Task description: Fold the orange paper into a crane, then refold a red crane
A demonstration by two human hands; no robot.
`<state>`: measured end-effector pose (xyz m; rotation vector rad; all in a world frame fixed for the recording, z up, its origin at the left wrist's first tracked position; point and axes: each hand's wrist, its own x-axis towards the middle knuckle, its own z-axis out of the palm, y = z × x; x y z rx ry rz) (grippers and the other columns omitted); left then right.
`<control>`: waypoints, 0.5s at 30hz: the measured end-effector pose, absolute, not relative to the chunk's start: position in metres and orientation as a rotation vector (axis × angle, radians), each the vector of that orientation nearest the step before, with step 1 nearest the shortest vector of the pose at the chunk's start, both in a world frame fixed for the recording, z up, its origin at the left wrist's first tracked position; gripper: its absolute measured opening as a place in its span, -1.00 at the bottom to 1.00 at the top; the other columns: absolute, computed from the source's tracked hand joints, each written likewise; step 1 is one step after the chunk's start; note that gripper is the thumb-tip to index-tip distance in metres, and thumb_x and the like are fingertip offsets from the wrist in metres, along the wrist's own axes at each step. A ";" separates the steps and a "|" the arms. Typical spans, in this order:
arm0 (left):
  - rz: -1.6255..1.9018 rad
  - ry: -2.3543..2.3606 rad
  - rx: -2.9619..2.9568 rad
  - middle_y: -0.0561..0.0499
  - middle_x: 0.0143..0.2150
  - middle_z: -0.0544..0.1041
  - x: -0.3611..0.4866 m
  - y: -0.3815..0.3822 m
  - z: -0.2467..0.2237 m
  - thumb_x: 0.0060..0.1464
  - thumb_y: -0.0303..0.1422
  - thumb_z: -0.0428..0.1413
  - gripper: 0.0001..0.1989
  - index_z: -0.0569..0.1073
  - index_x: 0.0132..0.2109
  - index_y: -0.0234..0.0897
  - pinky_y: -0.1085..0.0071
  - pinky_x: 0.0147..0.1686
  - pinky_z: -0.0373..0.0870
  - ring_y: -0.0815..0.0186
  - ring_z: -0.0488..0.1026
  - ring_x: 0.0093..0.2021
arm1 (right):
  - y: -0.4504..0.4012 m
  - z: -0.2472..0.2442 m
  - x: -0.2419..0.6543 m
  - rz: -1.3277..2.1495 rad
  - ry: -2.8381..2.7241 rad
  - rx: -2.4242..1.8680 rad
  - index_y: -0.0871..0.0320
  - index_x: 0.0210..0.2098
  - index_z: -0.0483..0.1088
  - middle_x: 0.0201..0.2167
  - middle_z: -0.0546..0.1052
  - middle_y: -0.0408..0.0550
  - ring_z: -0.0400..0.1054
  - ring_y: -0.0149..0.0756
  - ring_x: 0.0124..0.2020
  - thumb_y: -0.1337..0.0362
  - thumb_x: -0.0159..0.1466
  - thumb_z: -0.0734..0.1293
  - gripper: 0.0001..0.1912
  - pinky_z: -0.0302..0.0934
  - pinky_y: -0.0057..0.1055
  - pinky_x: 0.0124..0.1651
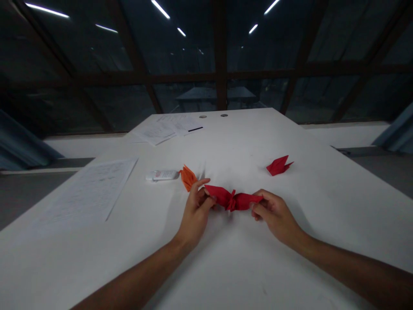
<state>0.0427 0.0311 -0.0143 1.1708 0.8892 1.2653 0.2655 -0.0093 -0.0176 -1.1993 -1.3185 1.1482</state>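
A red origami crane (232, 201) is stretched between my two hands, its wings spread to either side. My left hand (197, 206) pinches the left wing tip between thumb and fingers, with the index finger raised. The right wing tip is gripped by my right hand (274, 212), its fingers closed. Just beyond my left hand lies an orange origami crane (188, 177), partly hidden behind the fingers. Farther off to the right, a second red folded crane (279, 165) rests on the white table (238, 267).
A white tube with printed lettering (163, 175) lies left of the orange crane. One written sheet (93, 189) is at the table's left side. More papers (161, 128) and a thin black strip (195, 129) lie toward the far end, before dark windows (183, 38).
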 end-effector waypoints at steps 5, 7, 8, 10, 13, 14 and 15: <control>1.294 0.910 1.089 0.13 -0.33 0.51 0.043 0.034 -0.014 0.07 -0.48 0.15 -0.52 0.32 0.15 -0.15 0.40 -0.31 0.33 0.36 0.40 -0.35 | -0.006 -0.013 0.268 1.146 -1.290 -1.211 0.12 -0.46 0.37 -0.57 0.47 -0.18 0.31 -0.36 -0.53 0.18 0.28 0.34 -0.78 0.16 -0.39 -0.42; 1.294 0.918 1.085 0.12 -0.36 0.51 0.043 0.035 -0.014 0.06 -0.49 0.15 -0.51 0.35 0.15 -0.14 0.40 -0.32 0.32 0.35 0.39 -0.37 | -0.005 -0.013 0.269 1.152 -1.267 -1.202 0.13 -0.47 0.37 -0.58 0.48 -0.16 0.31 -0.35 -0.53 0.17 0.30 0.31 -0.75 0.14 -0.38 -0.42; 1.289 0.921 1.095 0.12 -0.37 0.50 0.043 0.035 -0.014 0.05 -0.50 0.15 -0.51 0.36 0.15 -0.15 0.40 -0.33 0.33 0.35 0.38 -0.38 | -0.005 -0.013 0.269 1.163 -1.243 -1.186 0.13 -0.48 0.38 -0.58 0.48 -0.15 0.31 -0.35 -0.53 0.16 0.30 0.31 -0.75 0.15 -0.38 -0.42; 1.272 0.928 1.130 0.12 -0.39 0.48 0.042 0.035 -0.013 0.02 -0.51 0.14 -0.53 0.42 0.11 -0.17 0.41 -0.36 0.33 0.35 0.38 -0.40 | -0.004 -0.015 0.270 1.181 -1.181 -1.145 0.13 -0.48 0.39 -0.59 0.47 -0.16 0.32 -0.33 -0.53 0.16 0.30 0.32 -0.75 0.16 -0.37 -0.43; 1.236 0.938 1.189 0.10 -0.40 0.47 0.042 0.034 -0.011 0.00 -0.50 0.14 -0.67 0.52 -0.04 -0.24 0.44 -0.40 0.32 0.37 0.37 -0.41 | -0.001 -0.017 0.271 1.178 -1.104 -1.096 0.12 -0.48 0.38 -0.58 0.44 -0.17 0.32 -0.32 -0.53 0.16 0.29 0.33 -0.75 0.20 -0.37 -0.43; 1.227 0.943 1.200 0.09 -0.39 0.48 0.042 0.034 -0.010 -0.01 -0.50 0.14 -0.71 0.53 -0.09 -0.26 0.44 -0.40 0.32 0.38 0.37 -0.42 | 0.000 -0.018 0.271 1.174 -1.088 -1.088 0.11 -0.48 0.37 -0.58 0.43 -0.18 0.32 -0.32 -0.53 0.16 0.29 0.33 -0.75 0.20 -0.36 -0.44; 1.222 0.949 1.203 0.08 -0.39 0.48 0.043 0.034 -0.009 -0.02 -0.49 0.14 -0.74 0.54 -0.13 -0.27 0.45 -0.41 0.31 0.39 0.36 -0.42 | 0.001 -0.019 0.272 1.170 -1.077 -1.083 0.11 -0.49 0.37 -0.57 0.43 -0.18 0.33 -0.32 -0.53 0.16 0.29 0.33 -0.74 0.21 -0.36 -0.44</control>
